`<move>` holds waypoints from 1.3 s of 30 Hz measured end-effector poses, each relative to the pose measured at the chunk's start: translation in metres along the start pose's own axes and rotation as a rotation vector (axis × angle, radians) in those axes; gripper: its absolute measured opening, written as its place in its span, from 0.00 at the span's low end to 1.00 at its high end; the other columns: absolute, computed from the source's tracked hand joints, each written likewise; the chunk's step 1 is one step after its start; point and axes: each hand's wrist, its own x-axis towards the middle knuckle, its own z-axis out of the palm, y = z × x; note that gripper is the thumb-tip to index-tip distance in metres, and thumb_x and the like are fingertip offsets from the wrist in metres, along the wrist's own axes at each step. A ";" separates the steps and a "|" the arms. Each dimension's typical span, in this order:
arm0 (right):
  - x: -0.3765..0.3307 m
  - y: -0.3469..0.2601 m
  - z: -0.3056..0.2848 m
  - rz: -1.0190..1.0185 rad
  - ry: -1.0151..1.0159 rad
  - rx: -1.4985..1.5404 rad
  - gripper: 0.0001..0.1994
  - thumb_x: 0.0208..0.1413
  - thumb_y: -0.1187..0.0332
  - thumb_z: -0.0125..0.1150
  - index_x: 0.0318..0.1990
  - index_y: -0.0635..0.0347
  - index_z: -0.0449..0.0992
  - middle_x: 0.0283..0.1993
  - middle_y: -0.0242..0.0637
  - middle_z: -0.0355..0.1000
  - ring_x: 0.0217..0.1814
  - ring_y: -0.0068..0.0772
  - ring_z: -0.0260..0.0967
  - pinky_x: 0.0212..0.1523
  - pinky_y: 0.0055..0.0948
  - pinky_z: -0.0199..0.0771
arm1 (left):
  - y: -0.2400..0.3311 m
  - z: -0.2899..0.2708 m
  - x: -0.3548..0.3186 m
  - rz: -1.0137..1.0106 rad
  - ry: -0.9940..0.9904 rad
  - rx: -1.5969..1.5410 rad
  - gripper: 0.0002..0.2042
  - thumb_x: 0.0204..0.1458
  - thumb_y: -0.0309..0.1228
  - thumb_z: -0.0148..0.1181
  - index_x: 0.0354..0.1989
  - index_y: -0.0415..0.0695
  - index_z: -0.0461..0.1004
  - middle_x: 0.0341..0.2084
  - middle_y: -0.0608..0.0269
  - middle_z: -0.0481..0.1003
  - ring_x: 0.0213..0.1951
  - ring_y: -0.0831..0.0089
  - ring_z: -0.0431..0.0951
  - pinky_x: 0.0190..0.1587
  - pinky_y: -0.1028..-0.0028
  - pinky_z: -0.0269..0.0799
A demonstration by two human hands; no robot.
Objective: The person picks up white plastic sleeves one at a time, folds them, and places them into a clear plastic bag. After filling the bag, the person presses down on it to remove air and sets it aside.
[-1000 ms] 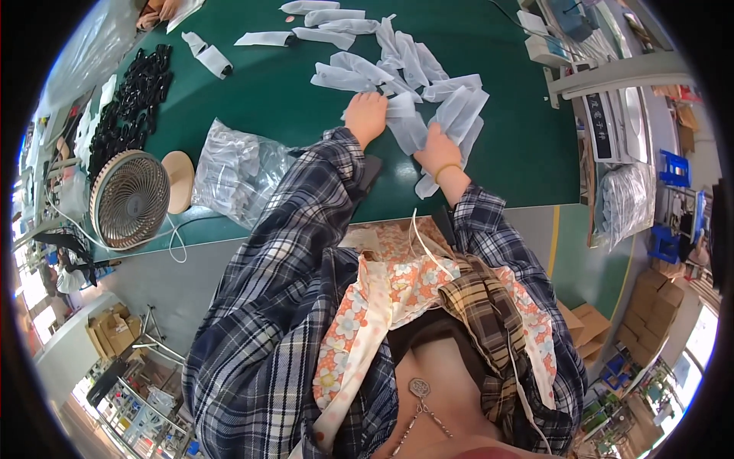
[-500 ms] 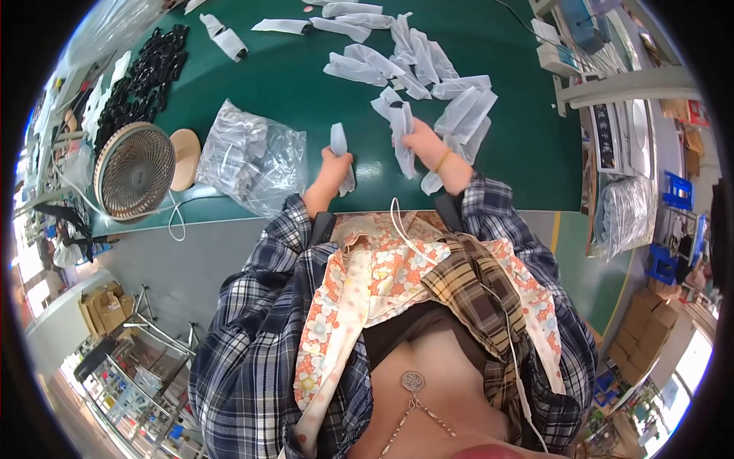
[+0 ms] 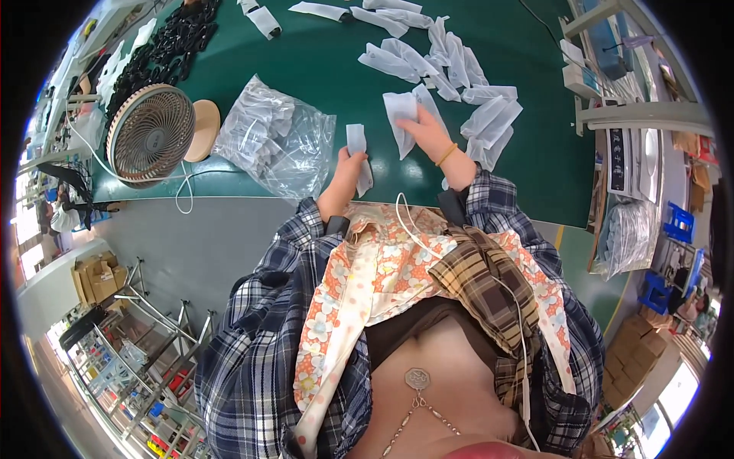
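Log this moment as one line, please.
left hand: holding narrow white sleeve | right hand: holding wider white sleeve | surface: green table | nearby: clear plastic bag, fan, more white sleeves

green table [image 3: 329, 57], glossy near front edge. toward middle and right, loose scatter of frosted white pouches [image 3: 457, 65], several overlapping. farther off, more pouches, one with dark end [image 3: 275, 33]. far left, heap of small black parts [image 3: 174, 50]. nearer, bulging clear plastic bag [image 3: 279, 138], whitish contents, just beside beige desk fan [image 3: 151, 136] on round base [image 3: 206, 126].
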 end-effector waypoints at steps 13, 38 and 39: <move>0.000 0.055 0.014 0.240 0.011 -1.011 0.18 0.39 0.63 0.57 0.38 0.65 0.70 0.35 0.51 0.70 0.40 0.49 0.68 0.42 0.37 0.68 | -0.016 0.022 0.011 0.301 0.012 0.393 0.30 0.37 0.29 0.64 0.49 0.35 0.57 0.35 0.52 0.67 0.35 0.68 0.70 0.36 0.73 0.68; -0.019 -0.065 -0.025 0.250 0.035 -1.113 0.21 0.37 0.61 0.61 0.37 0.64 0.67 0.37 0.51 0.69 0.39 0.50 0.68 0.39 0.38 0.69 | -0.009 0.038 -0.010 0.578 0.100 0.703 0.28 0.35 0.31 0.63 0.44 0.35 0.57 0.41 0.46 0.60 0.44 0.51 0.62 0.47 0.64 0.61; -0.014 -0.058 -0.026 0.248 0.034 -1.110 0.21 0.37 0.61 0.61 0.37 0.64 0.67 0.37 0.51 0.69 0.39 0.50 0.68 0.39 0.38 0.69 | -0.010 0.038 -0.009 0.597 0.111 0.716 0.28 0.35 0.31 0.63 0.44 0.35 0.57 0.41 0.46 0.60 0.44 0.51 0.62 0.47 0.64 0.61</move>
